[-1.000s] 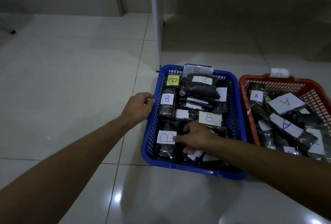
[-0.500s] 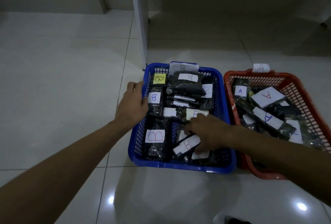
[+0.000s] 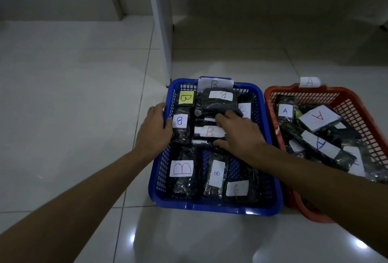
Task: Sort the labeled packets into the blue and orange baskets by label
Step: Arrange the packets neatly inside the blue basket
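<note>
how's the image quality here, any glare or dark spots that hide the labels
Head view: dim overall, with small glare spots on the floor tiles in front of the blue basket; wide-angle bending shows in the white post; most B labels read fine, but the label at the basket's near right is faint, and the orange basket darkens under the right forearm.

glossy tiled floor [image 3: 73,115], blue basket [image 3: 212,207] beside orange basket [image 3: 315,216], white post [image 3: 162,31]

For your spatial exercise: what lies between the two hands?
Head view: the blue basket wall and a blue-B packet separate left hand from right hand.
</note>
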Demonstrator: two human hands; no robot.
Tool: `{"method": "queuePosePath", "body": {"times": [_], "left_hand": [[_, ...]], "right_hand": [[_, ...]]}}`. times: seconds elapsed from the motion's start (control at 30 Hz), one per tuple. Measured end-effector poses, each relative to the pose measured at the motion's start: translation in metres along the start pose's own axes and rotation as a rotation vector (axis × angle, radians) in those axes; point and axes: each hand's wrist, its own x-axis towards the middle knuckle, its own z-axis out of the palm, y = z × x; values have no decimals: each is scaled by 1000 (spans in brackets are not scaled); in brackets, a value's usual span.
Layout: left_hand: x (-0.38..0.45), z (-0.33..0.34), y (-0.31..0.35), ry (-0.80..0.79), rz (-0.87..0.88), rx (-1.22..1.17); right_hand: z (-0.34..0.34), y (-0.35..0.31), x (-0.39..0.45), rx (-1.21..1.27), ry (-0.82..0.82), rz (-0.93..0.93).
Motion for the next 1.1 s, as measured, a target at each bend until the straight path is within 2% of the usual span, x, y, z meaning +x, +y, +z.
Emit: {"method": "queuePosePath", "body": {"times": [0.2, 0.3, 0.37, 0.43, 0.5, 0.7, 0.8, 0.93, 1.1], "left_hand": [[2, 0, -5, -49, -56, -172], [2, -1, -4, -45, -81, -200], [1, -1, -3, -43, -83, -196], [0, 0, -3, -42, -84, -193], [-1, 0, -2, -40, -87, -193], [-1, -1, -2, -66, -99, -195], [0, -2, -1, -69, -101, -186], [3, -4, -3, -90, -102, -176], [3, -6, -4, -96, -99, -181]], "right_hand": [[14, 4, -6, 142, 16, 11], [3, 1, -21, 61, 54, -29], [-1, -5, -33, -31, -37, -7], [2, -13, -43, -91, -227, 71], [12, -21, -47, -61, -309, 135], [32, -26, -44, 58, -192, 246], [38, -30, -47, 144, -163, 258], [36, -39, -50, 126, -138, 243], [25, -34, -51, 413, -128, 301]]}}
